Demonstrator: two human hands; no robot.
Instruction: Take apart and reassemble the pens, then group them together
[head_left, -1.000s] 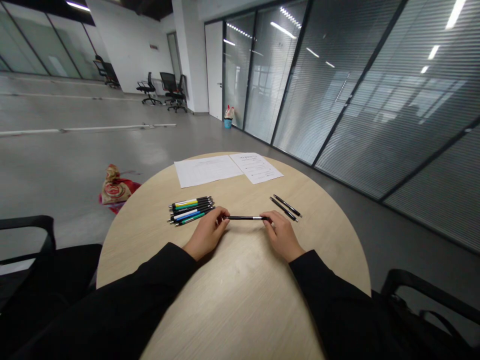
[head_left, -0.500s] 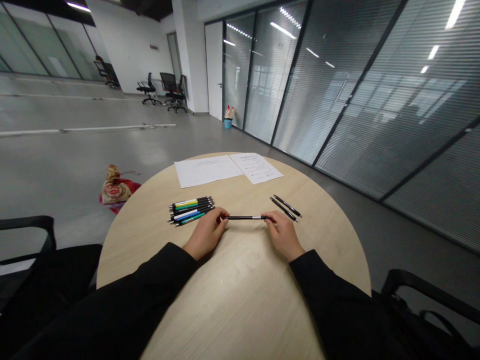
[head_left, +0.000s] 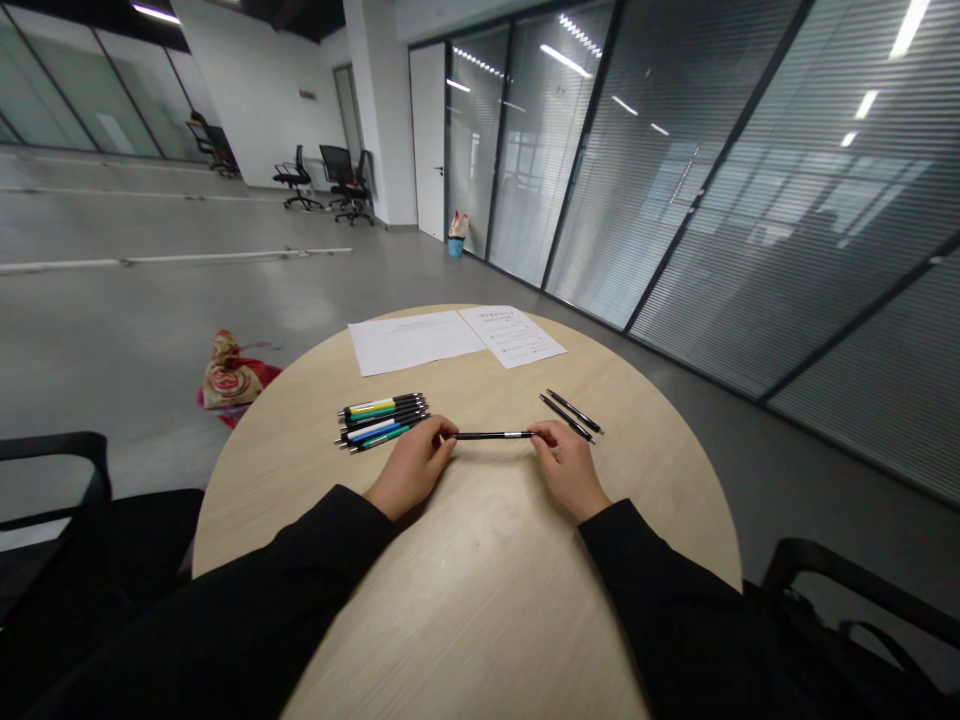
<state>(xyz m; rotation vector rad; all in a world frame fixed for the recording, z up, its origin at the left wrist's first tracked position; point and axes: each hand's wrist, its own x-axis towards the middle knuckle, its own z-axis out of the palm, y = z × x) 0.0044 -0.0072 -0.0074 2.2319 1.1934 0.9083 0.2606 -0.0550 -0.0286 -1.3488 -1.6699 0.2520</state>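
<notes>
head view: two hands (head_left: 411, 468) hold one pen (head_left: 491, 435)

Printed paper sheets (head_left: 414, 342), red bag (head_left: 229, 378), office chairs (head_left: 337, 165)

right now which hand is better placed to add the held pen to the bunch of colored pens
Probably the left: the left hand holds one end of the black pen, right beside the bunch of colored pens. The right hand holds the other end, nearer the two black pens.
</notes>
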